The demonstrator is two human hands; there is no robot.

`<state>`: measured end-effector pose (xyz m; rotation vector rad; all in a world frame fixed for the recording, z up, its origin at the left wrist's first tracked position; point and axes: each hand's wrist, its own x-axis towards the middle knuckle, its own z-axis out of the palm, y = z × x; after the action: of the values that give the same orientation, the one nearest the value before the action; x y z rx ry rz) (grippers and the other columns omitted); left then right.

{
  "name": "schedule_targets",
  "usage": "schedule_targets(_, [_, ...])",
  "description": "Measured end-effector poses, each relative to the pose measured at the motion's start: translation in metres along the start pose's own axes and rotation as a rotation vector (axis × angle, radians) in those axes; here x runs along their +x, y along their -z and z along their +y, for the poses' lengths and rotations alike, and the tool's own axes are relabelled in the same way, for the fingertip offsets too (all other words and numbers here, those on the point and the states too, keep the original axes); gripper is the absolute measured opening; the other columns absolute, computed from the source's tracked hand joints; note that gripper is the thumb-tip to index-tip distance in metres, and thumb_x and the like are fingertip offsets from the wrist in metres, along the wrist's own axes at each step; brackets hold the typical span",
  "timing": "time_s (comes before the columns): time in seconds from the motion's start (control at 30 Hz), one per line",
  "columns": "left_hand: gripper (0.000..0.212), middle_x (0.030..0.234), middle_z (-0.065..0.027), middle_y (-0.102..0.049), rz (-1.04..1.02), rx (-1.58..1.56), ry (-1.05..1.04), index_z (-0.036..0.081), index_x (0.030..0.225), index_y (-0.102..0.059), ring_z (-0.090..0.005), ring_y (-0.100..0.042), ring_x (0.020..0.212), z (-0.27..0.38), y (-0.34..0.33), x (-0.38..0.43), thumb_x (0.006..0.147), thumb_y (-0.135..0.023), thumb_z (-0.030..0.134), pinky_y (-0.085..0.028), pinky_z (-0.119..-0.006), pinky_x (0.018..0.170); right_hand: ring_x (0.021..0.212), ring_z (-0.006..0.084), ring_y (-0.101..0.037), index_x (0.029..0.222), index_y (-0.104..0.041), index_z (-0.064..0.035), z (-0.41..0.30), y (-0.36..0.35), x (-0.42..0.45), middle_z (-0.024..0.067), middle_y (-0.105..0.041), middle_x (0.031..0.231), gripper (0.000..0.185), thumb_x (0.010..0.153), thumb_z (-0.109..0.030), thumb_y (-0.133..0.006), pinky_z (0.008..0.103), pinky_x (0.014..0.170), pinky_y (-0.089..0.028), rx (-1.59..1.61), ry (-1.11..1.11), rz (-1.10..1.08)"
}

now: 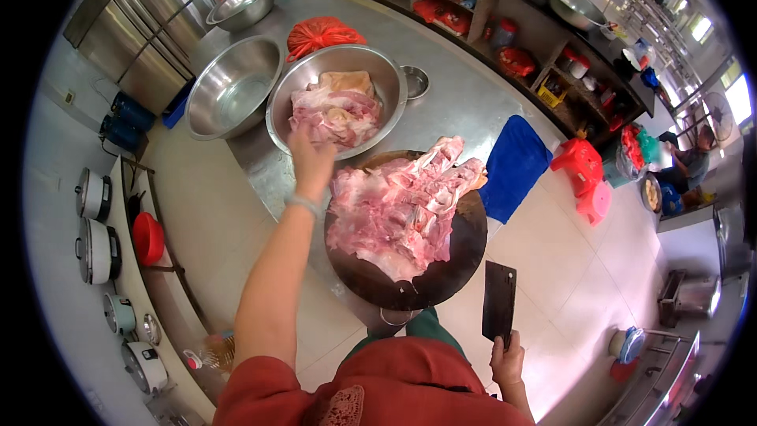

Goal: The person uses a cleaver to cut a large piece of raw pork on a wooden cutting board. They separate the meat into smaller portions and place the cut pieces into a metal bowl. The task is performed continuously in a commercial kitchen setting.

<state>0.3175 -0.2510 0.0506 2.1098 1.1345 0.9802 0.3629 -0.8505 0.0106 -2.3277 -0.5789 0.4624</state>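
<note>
My right hand (507,362) grips the handle of a dark, broad-bladed cleaver (500,299), held upright in the view to the right of the chopping block. My left hand (312,157) reaches over the near rim of a stainless steel basin (393,77). Its fingers are blurred against the pieces of raw meat (337,106) in there, and I cannot tell whether they grip any. A large slab of raw, bone-in meat (396,219) covers much of the round, dark chopping block (366,284). Two bony ends stick out past the block's far right side.
Left of the meat basin stands another steel basin (236,92). A tied red plastic bag (324,35) and a small steel bowl (416,81) sit behind. A blue cloth (514,168) drapes over the metal table's right edge. Red stools (579,165) and a seated person (689,160) are farther right.
</note>
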Motion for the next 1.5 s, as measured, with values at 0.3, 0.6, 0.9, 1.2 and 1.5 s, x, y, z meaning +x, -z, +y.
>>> schedule_targets(0.3, [0.07,0.14,-0.0194,-0.05,-0.284,0.29,-0.141,0.004,0.137,-0.052,-0.039,-0.047,0.131,0.032,0.029,-0.175,0.077,-0.082,0.023,-0.04,-0.048,0.109,0.058,0.0395,-0.063,0.105,-0.052,-0.0016,-0.009,0.02,0.101,0.0192,-0.06,0.068,0.013,0.099,-0.011,-0.059,0.0441,0.053,-0.047,0.136,0.022,-0.192])
schedule_targets(0.6, [0.074,0.122,-0.0193,-0.059,-0.436,0.479,0.058,0.005,0.133,-0.054,-0.0408,-0.058,0.113,0.008,0.023,-0.183,0.07,-0.083,0.03,-0.049,-0.048,0.095,0.045,0.0213,-0.06,0.103,-0.05,-0.0034,-0.049,0.012,0.114,0.0078,-0.058,0.058,0.013,0.101,-0.014,-0.058,0.0359,0.045,-0.046,0.272,-0.047,-0.23])
schedule_targets(0.9, [0.046,0.102,-0.0193,-0.071,-0.782,0.17,0.234,0.004,0.112,-0.063,-0.039,-0.068,0.095,-0.005,0.063,-0.144,0.075,-0.078,0.027,-0.054,-0.044,0.086,0.041,0.0137,-0.052,0.099,-0.046,-0.0032,-0.078,-0.033,0.054,0.0039,-0.053,0.059,0.013,0.101,-0.012,-0.056,0.0297,0.038,-0.043,0.482,-0.247,-0.084])
schedule_targets(1.2, [0.032,0.122,-0.0181,-0.061,-0.573,-0.047,0.107,0.002,0.116,-0.062,-0.0293,-0.066,0.104,-0.067,0.072,-0.115,0.089,-0.071,0.016,-0.054,-0.039,0.087,0.04,0.0121,-0.047,0.102,-0.041,-0.0036,-0.122,-0.091,-0.013,0.0031,-0.049,0.061,0.012,0.102,-0.01,-0.051,0.0272,0.035,-0.041,0.605,-0.37,0.156])
schedule_targets(1.5, [0.077,0.135,-0.0269,-0.056,-0.613,-0.046,0.088,0.004,0.138,-0.053,-0.0406,-0.055,0.125,-0.06,-0.014,-0.046,0.071,-0.079,0.032,-0.044,-0.046,0.107,0.042,0.0125,-0.054,0.1,-0.047,-0.0024,-0.15,-0.086,-0.018,0.0035,-0.054,0.058,0.014,0.101,-0.013,-0.056,0.0288,0.04,-0.043,0.417,-0.254,0.073])
